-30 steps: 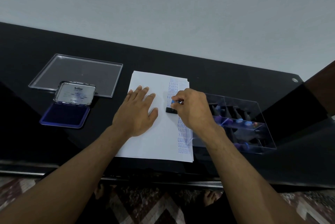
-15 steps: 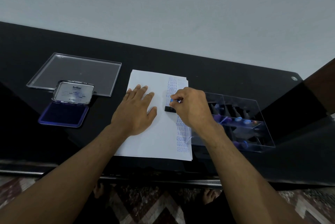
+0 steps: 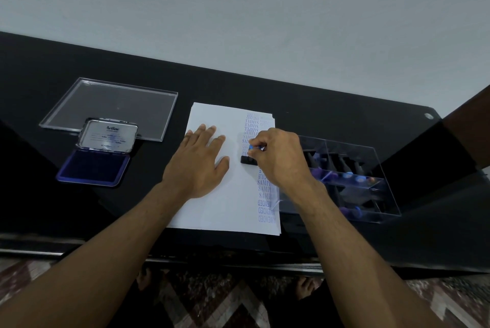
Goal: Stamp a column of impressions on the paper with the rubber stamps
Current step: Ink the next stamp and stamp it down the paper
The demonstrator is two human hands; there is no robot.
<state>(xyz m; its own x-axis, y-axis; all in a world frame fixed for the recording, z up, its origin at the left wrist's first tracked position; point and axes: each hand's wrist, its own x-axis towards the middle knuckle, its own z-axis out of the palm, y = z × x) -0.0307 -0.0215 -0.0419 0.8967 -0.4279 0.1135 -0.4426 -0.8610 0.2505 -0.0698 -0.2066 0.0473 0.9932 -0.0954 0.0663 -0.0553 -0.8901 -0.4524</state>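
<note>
My right hand (image 3: 278, 160) pinches the rubber stamp (image 3: 248, 159) down mid-column on the paper (image 3: 225, 211), which my flat left hand (image 3: 197, 165) steadies; I should press evenly, then lift straight up.

A single wide-angle view is given, taken from the person's head and aimed forward and down. The black surface (image 3: 331, 104) is seen from above and from its near side, its far edge met by a pale wall (image 3: 238, 9) that fills the upper part of the frame. Both forearms are seen entering from the bottom corners, and the left hand (image 3: 197, 165) and right hand (image 3: 278, 160) are caught close to the centre, near the lens. The surface's straight edges are bent by the lens toward the sides. Below the near edge, a patterned floor (image 3: 212, 306) is taken in. No second view is supplied, so nothing is shared.
</note>
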